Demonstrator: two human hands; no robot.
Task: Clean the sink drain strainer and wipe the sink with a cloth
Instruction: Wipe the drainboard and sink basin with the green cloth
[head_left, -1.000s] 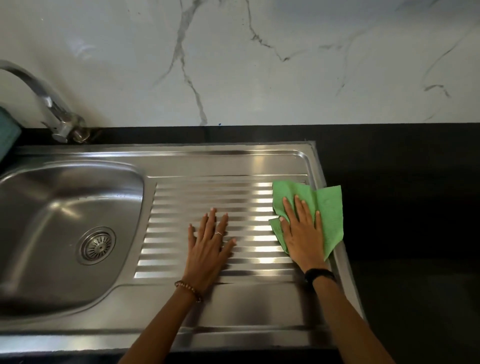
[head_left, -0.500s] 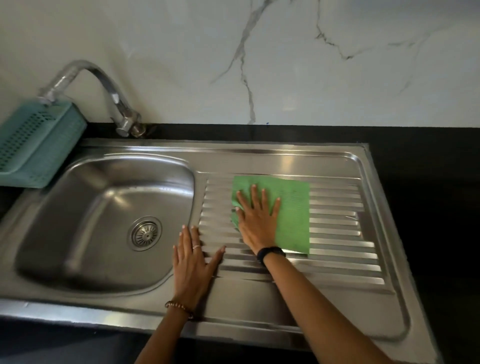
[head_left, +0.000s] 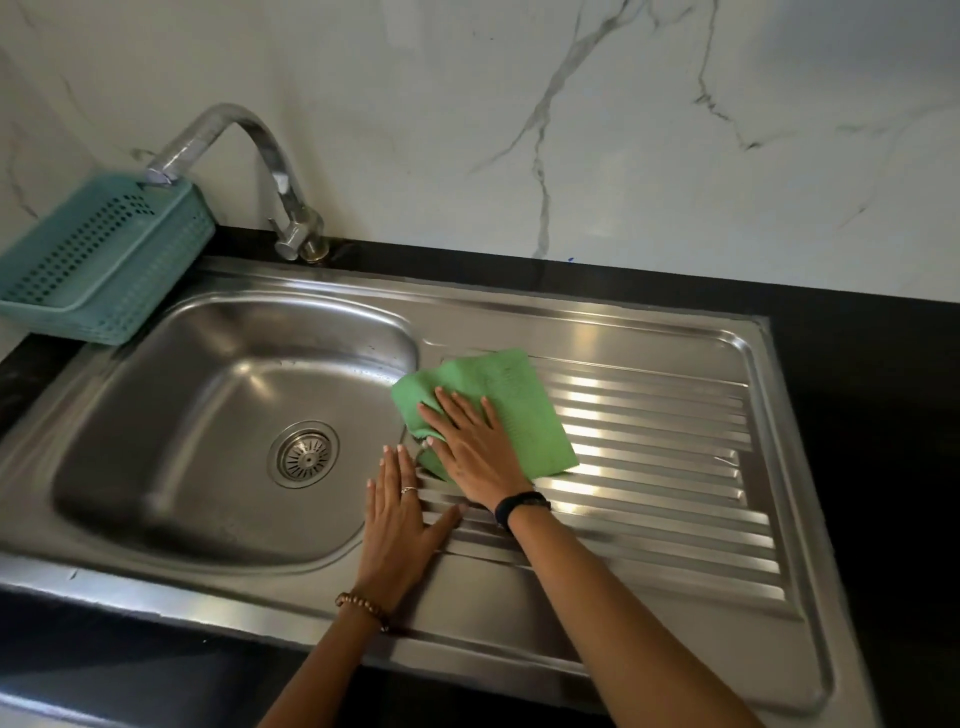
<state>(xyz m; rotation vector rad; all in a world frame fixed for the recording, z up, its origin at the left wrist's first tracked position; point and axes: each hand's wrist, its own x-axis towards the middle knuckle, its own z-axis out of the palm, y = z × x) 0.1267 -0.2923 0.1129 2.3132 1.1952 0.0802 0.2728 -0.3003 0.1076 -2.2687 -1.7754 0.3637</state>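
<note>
- The wiping step was judged to be in hand: the green cloth (head_left: 498, 405) was pressed flat by the right hand (head_left: 475, 447), grip spread with straight fingers, at the basin end of the ribbed drainboard (head_left: 670, 467)
- The left hand (head_left: 397, 525) was laid flat, grip spread and holding nothing, on the steel just beside the basin (head_left: 208, 415)
- The drain strainer (head_left: 304, 454) was seated in the basin floor; no debris could be made out in it
- The basin itself was judged still to be wiped
- The teal basket (head_left: 98, 254) on the table (head_left: 857, 374) was seen side-on, so its contents could not be told

Black counter (head_left: 857, 395): steel sink (head_left: 519, 613) set in, teal basket (head_left: 104, 260) at left.
</note>
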